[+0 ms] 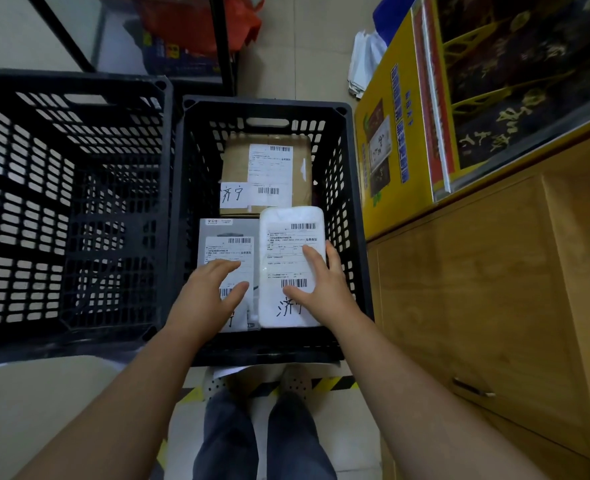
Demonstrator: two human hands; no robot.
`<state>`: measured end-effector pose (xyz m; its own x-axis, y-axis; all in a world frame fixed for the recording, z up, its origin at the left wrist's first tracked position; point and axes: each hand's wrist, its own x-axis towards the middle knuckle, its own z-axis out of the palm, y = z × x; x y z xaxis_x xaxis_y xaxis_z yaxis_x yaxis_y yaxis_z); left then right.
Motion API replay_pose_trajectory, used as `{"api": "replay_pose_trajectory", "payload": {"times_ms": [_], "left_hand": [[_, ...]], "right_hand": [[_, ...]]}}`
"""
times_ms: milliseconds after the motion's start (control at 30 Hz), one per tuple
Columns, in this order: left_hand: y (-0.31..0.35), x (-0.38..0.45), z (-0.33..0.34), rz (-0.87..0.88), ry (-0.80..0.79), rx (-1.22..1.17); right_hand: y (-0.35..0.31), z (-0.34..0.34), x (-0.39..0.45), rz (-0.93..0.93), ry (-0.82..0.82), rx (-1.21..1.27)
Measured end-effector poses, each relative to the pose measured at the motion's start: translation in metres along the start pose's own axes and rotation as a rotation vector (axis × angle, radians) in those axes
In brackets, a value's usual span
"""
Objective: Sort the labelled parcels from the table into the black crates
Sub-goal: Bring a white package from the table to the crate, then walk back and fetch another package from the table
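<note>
Both forearms reached forward and down, the left hand (206, 292) and right hand (321, 285) lying flat, fingers spread and straight.

Left crate (68, 209) apparently empty, open above; right crate (350, 202) floor filled by three parcels (265, 174).

We cannot read the small print on any shipping label. The left hand (210, 292) covers the lower half of the grey parcel (229, 233) label and most of its handwritten mark. The right hand (316, 282) hides the near right edge of the white parcel (290, 220). The left crate (68, 81) runs off the frame's left edge. The red bag (196, 22) at the top is blurred and cut off.
</note>
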<state>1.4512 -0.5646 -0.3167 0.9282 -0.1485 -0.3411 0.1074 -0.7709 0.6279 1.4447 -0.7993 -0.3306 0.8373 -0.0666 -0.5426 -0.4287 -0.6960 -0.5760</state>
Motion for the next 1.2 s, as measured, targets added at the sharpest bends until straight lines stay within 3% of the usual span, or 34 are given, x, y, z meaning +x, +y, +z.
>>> {"api": "replay_pose_trajectory", "payload": {"times_ms": [567, 767, 1000, 1200], "left_hand": [[0.011, -0.014, -0.021, 0.016, -0.020, 0.039], [0.054, -0.039, -0.079, 0.119, 0.016, 0.095], [0.130, -0.066, -0.171, 0.327, 0.087, 0.206], [0.204, -0.073, -0.218, 0.629, 0.083, 0.214]], "right_hand": [[-0.010, -0.008, -0.002, 0.017, 0.001, -0.087], [-0.051, -0.060, -0.047, -0.185, 0.036, -0.108], [-0.112, -0.130, -0.123, -0.339, 0.235, -0.208], [-0.142, -0.185, -0.196, -0.273, 0.499, -0.084]]}}
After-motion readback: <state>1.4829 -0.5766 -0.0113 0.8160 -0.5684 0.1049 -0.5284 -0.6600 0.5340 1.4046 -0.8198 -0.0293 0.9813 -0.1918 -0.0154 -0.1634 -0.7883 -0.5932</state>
